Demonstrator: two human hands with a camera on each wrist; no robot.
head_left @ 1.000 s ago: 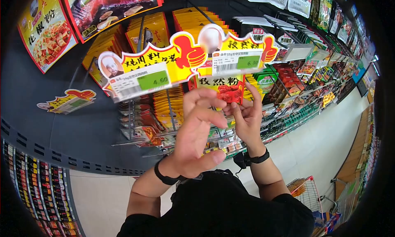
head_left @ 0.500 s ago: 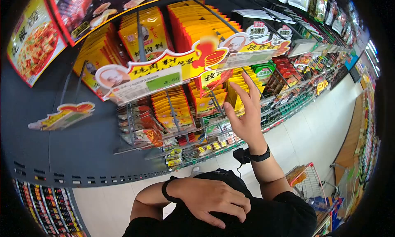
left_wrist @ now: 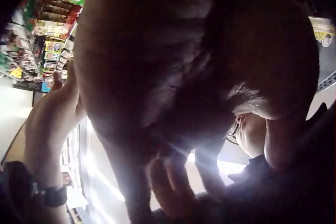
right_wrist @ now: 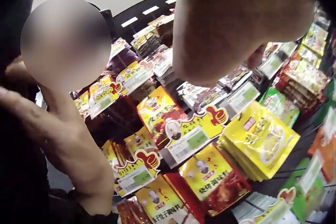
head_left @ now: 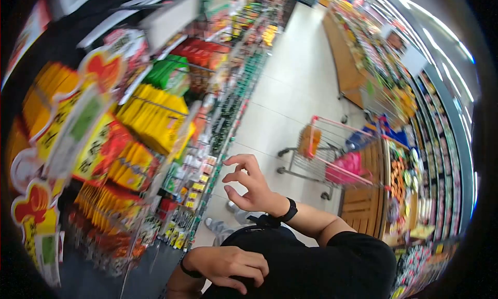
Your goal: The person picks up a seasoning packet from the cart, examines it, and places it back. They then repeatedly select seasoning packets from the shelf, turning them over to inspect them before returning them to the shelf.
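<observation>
The right hand (head_left: 249, 185) hangs empty with loosely curled fingers, near the yellow packets (head_left: 153, 120) hanging in rows on the shelf (head_left: 207, 143) at left. The left hand (head_left: 228, 268) rests flat against the person's black shirt (head_left: 321, 273), holding nothing.

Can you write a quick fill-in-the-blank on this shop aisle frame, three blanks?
1. The left hand rests on the person's black ____.
2. The right hand hangs in the air and holds ____.
3. The shopping cart in the aisle has a ____ frame.

Missing words: shirt; nothing; red
</observation>
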